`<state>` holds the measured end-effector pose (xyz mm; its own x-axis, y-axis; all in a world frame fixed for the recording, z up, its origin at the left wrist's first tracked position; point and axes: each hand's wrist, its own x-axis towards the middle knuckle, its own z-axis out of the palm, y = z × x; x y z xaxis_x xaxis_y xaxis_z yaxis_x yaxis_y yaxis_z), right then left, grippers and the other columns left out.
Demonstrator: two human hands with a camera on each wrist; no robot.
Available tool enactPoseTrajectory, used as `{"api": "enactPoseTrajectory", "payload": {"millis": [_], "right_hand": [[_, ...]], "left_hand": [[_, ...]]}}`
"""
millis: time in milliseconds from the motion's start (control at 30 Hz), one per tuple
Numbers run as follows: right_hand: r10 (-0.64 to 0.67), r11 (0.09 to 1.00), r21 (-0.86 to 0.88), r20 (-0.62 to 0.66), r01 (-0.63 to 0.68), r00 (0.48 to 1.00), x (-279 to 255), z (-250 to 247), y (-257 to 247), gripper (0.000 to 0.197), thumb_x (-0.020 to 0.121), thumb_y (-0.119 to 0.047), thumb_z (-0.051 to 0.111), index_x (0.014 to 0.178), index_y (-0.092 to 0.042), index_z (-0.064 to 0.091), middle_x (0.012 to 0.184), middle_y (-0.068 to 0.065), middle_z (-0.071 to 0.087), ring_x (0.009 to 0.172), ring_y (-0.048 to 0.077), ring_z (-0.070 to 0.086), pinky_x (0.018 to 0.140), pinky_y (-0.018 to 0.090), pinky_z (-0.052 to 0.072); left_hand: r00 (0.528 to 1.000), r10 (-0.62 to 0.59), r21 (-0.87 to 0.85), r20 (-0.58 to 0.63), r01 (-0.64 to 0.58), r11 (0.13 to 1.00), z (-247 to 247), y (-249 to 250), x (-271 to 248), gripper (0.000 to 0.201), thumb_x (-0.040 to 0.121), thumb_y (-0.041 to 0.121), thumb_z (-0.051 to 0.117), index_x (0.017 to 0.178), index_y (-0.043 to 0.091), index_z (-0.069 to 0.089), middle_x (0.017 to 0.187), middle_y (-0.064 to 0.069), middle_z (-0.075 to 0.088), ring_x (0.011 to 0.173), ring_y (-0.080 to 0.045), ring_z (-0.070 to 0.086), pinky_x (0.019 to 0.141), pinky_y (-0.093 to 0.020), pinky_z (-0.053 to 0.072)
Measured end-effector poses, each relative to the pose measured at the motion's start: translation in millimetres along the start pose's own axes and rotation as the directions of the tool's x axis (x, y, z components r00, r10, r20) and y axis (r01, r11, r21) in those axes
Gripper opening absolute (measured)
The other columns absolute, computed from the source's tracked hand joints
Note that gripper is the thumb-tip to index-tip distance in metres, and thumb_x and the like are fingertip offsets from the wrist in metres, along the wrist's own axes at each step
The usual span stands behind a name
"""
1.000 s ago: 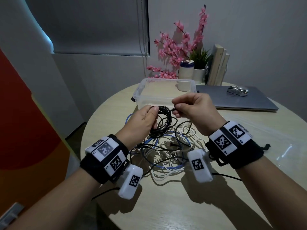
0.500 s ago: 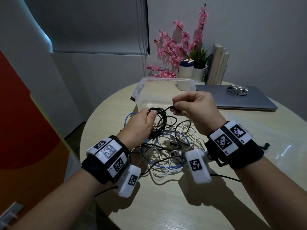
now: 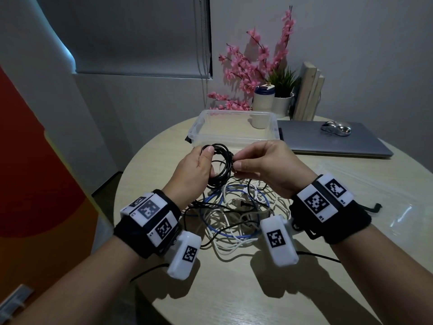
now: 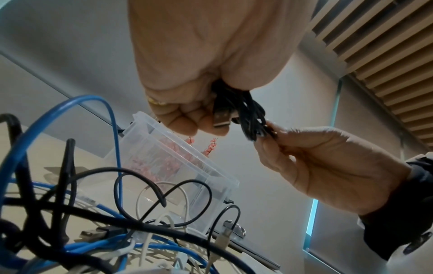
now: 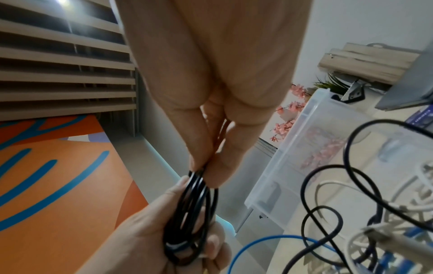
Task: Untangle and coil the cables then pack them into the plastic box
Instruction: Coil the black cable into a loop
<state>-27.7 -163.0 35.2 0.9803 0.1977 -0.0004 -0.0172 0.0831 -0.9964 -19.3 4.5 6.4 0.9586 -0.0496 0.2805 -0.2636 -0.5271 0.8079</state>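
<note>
A coiled black cable [image 3: 221, 164] hangs above the table between both hands. My left hand [image 3: 199, 168] grips the coil's left side, thumb over its loops; its USB plug [image 4: 221, 117] sticks out under the fingers. My right hand [image 3: 256, 164] pinches the coil's right side [image 5: 199, 178] between thumb and fingers. A tangle of blue, white and black cables [image 3: 236, 214] lies on the table under the hands. The clear plastic box [image 3: 232, 137] stands open just behind the hands, with nothing visible in it.
A closed grey laptop [image 3: 332, 143] with a mouse [image 3: 336, 129] on it lies at the back right. Pink flowers [image 3: 250, 66], a white cup [image 3: 263, 102], a potted plant [image 3: 282, 90] and books [image 3: 309, 92] stand at the back. A clear plastic lid [image 3: 379, 200] lies at the right.
Both hands have risen with the black coil, and the right hand has moved in to pinch the coil's right side. The pile on the table has not moved.
</note>
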Motion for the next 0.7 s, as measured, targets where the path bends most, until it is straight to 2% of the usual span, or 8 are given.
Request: {"api": "enactPoseTrajectory", "payload": {"millis": [133,233,433,567,700], "right_hand": [[0.017,0.997,0.069,0.000,-0.017,1.000,-1,0,0,0.018,0.075,0.017,0.063,0.082,0.001,0.057,0.065,0.013,0.059,0.055,0.019,0.064,0.058,0.029,0.059],[0.008,1.000,0.021,-0.001,-0.008,1.000,-1,0,-1,0.020,0.075,0.013,0.066,0.086,-0.001,0.057,0.058,0.008,0.063,0.051,0.016,0.063,0.053,0.026,0.055],[-0.013,0.998,-0.061,-0.049,0.010,0.999,3,1,1,0.019,0.076,0.015,0.066,0.086,0.000,0.059,0.067,0.013,0.061,0.052,0.015,0.062,0.054,0.024,0.055],[-0.043,0.990,-0.137,-0.065,0.034,0.997,7,3,6,0.020,0.077,0.014,0.066,0.086,-0.002,0.060,0.066,0.010,0.058,0.054,0.014,0.060,0.053,0.021,0.052],[-0.038,0.991,-0.128,-0.072,0.028,0.997,9,3,10,0.020,0.078,0.014,0.065,0.090,-0.001,0.059,0.065,0.009,0.058,0.055,0.015,0.059,0.053,0.022,0.051]], "left_hand": [[1.000,-0.005,-0.084,-0.012,0.004,0.996,2,-1,0,0.036,0.103,0.036,0.030,0.074,0.020,0.046,0.063,0.006,0.050,0.055,-0.010,0.041,0.058,-0.029,0.031],[1.000,-0.009,-0.131,-0.013,0.008,0.991,4,-2,0,0.038,0.103,0.036,0.029,0.074,0.019,0.046,0.064,0.005,0.049,0.058,-0.012,0.042,0.061,-0.030,0.032],[0.999,-0.022,-0.140,-0.049,0.015,0.990,9,-2,1,0.041,0.103,0.038,0.030,0.071,0.020,0.049,0.058,0.009,0.049,0.051,-0.009,0.040,0.057,-0.028,0.031],[0.999,0.013,-0.153,-0.031,-0.018,0.988,10,0,0,0.043,0.104,0.033,0.029,0.070,0.013,0.048,0.060,0.006,0.047,0.044,-0.002,0.037,0.047,-0.017,0.031],[0.997,0.062,-0.179,-0.034,-0.067,0.982,10,1,-2,0.045,0.104,0.029,0.028,0.069,0.010,0.047,0.059,0.005,0.046,0.046,-0.001,0.037,0.049,-0.015,0.031]]}}
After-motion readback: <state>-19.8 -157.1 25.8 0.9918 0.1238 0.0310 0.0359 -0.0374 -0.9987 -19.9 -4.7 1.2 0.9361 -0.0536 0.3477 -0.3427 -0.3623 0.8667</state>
